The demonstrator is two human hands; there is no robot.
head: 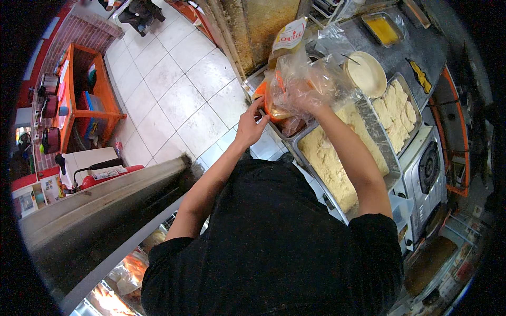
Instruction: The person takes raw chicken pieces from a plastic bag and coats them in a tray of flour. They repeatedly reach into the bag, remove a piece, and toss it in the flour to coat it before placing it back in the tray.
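Observation:
My left hand (252, 127) is at the left side of a bunch of clear plastic bags (292, 85), its fingers apart at an orange-printed part. My right hand (310, 98) is partly hidden by the bags' film; whether it grips anything does not show. The bags lie over a metal tray at the counter's corner. Beside it, below my right forearm, is a deep metal pan (344, 213) with pale yellow breading or flour (328, 170). Farther right, a smaller metal tray holds pale coated pieces (395, 112). A round bowl (365, 75) of whitish contents stands above it, a thin utensil at its rim.
A gas stove (425, 177) stands right of the trays. A metal tray of yellow liquid (381, 29) is on the dark counter at the top right. Tiled floor (178, 87) lies to the left, with an orange shelf (99, 114) and a red fire extinguisher (112, 173) beyond.

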